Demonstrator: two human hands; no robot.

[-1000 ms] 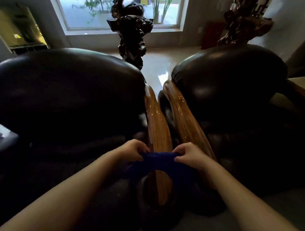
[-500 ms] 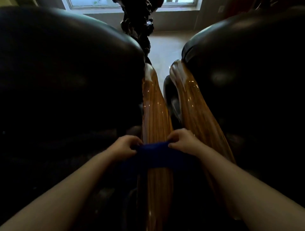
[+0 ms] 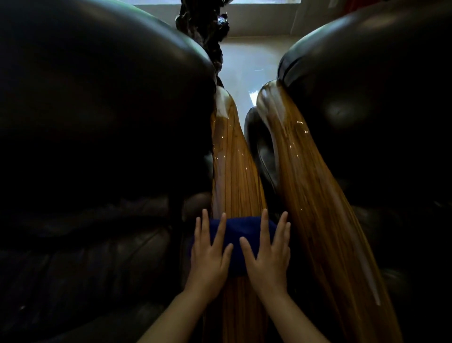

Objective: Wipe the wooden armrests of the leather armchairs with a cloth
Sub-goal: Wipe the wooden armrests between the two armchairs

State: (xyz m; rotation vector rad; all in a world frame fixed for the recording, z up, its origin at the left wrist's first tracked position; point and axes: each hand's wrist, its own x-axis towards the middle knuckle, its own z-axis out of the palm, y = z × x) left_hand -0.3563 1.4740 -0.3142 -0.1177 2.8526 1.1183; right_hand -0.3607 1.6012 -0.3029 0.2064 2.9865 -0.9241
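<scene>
Glossy wooden armrest [image 3: 234, 166] runs bottom centre to upper centre; dark blue cloth [image 3: 241, 244] lies crosswise on it. L hand [image 3: 208, 257] & R hand [image 3: 270, 257] flat, fingers spread, pressing cloth. Second wooden armrest [image 3: 318, 208] just right; black leather armchairs [image 3: 97, 134] flank both.

Both hands lie flat, palms down, side by side with fingers spread and pointing forward. The left hand [image 3: 209, 259] and right hand [image 3: 267, 259] nearly touch at the thumbs; bare forearms extend back.

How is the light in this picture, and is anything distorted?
Head view: backlit by the window; both leather armchairs nearly black; white glare on the wooden armrests; wide-angle lens bends them outward; blue cloth and hands stay legible.
</scene>
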